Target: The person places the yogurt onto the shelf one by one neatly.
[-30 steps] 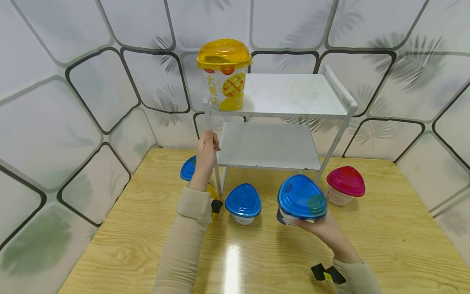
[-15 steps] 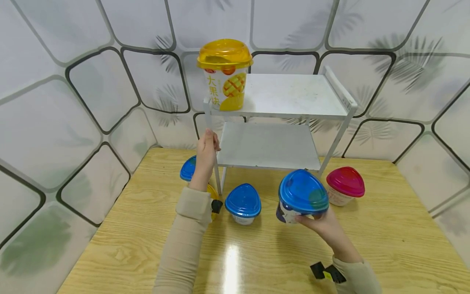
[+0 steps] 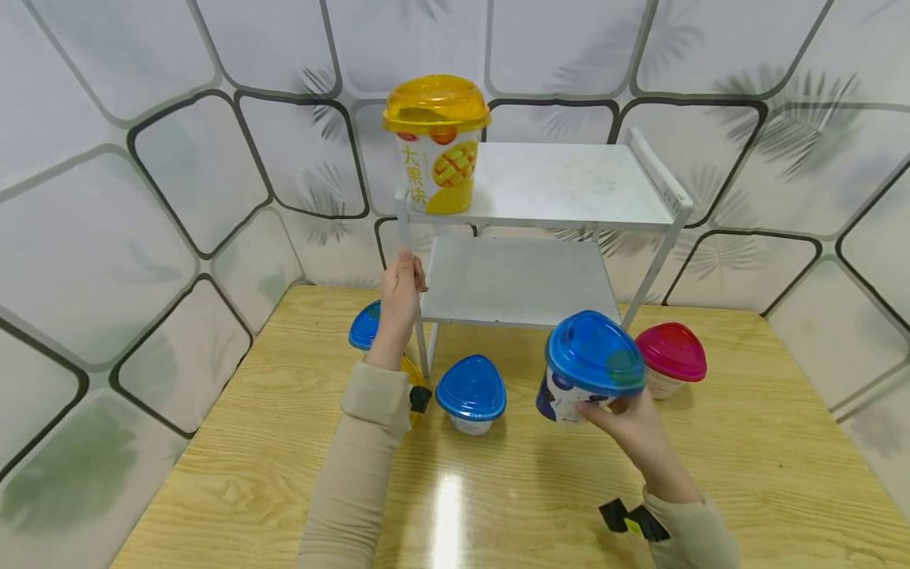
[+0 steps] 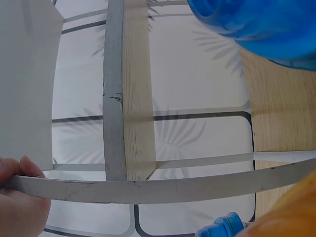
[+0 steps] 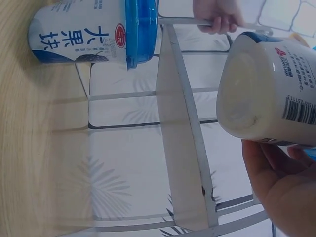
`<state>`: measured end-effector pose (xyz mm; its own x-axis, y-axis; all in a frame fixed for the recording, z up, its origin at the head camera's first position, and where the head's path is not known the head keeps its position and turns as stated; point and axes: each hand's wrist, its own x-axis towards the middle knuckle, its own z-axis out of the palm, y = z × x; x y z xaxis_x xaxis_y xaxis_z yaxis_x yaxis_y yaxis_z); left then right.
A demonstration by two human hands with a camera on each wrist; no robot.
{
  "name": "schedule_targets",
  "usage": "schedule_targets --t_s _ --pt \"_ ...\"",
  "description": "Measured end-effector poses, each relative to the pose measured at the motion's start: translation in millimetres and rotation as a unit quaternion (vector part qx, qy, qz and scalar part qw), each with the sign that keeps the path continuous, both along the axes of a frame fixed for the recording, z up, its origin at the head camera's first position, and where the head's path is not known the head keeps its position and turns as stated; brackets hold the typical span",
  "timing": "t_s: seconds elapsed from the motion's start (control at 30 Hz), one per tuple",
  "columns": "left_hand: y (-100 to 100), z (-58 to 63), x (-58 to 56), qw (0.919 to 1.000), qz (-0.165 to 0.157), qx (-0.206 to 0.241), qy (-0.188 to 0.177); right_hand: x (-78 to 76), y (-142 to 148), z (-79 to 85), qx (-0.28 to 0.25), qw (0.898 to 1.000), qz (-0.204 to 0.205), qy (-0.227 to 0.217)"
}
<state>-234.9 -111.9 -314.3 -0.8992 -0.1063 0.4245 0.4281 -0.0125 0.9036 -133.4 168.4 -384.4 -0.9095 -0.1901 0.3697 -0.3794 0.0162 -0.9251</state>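
Observation:
My right hand (image 3: 636,438) holds a yogurt cup (image 3: 593,356) with a blue lid, raised off the table in front of the shelf's right side. Thumb and fingers are round its side, and the right wrist view shows its pale base (image 5: 242,91) and barcode. My left hand (image 3: 401,296) grips the left front post (image 4: 148,190) of the white two-tier shelf rack (image 3: 554,182). Another blue-lidded cup (image 3: 471,387) stands on the table between my hands. On the top tier's left end stands a yogurt cup with a yellow lid (image 3: 437,146).
A cup with a red lid (image 3: 671,352) stands right of the rack. Behind my left forearm are a blue-lidded cup (image 3: 365,325) and a yellow one (image 3: 411,371), both partly hidden. The wooden table (image 3: 768,450) meets patterned walls behind and at the sides.
My right hand has lifted the blue-lidded yogurt cup slightly, moving it toward the rack and tilting it so more of its side shows. My left hand stays on the post.

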Motion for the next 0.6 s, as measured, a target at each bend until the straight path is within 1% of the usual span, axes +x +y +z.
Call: schedule_targets --t_s 0.2,0.4,0.6 --pt "-4.2 -13.4 -13.6 1.0 -0.006 0.006 -0.001 -0.4 -3.5 6.5 -0.017 0.999 -0.02 0.025" --pt "-3.8 -17.2 -15.8 1.0 0.005 -0.001 0.009 -2.1 -5.8 14.1 -0.047 0.997 -0.017 0.055" --pt "-3.3 -17.4 -15.5 0.9999 0.01 -0.003 0.009 -3.3 -7.0 21.5 -0.062 0.996 -0.009 0.065"
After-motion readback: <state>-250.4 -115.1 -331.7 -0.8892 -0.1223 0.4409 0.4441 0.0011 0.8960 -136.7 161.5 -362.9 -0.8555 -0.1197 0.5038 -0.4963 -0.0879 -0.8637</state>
